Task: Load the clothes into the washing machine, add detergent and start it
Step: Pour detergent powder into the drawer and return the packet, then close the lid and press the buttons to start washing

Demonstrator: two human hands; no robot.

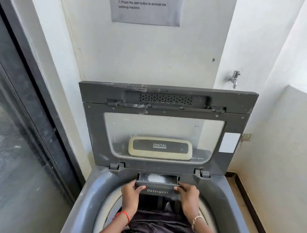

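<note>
— Why does the person have both hands on the drawer?

— The detergent drawer [158, 191] sits at the back edge of the washing machine [92, 191], just under the raised lid [166, 102], and it stands partway out over the drum [107, 210]. The left hand [132, 190] grips its left end, thumb on the front face and fingers wrapped round the corner. The right hand [188, 191] grips the right end the same way. Holding both ends most likely keeps the drawer square so it slides without jamming.

— Is anything in it?

— A patch of white powder [156, 178] lies in the tray behind the front marked "Detergent". So the detergent looks to be in, and the grip would suit pushing the drawer home. From one picture, though, it cannot be told whether the drawer is going in or coming out.

— And the clothes?

— Dark clothes [160, 222] lie in the drum, directly below the hands and low enough not to foul the drawer. Loading appears done.

— Why is the lid standing like that?

— It leans back against the wall [147, 55], which leaves the opening free for both arms. It would presumably have to come down before the machine is started.

— Anything else nearby?

— A printed notice [145, 10] on the wall above mentions pressing the start button. A tap [235, 78] sticks out to the right, well apart from the hands.
</note>
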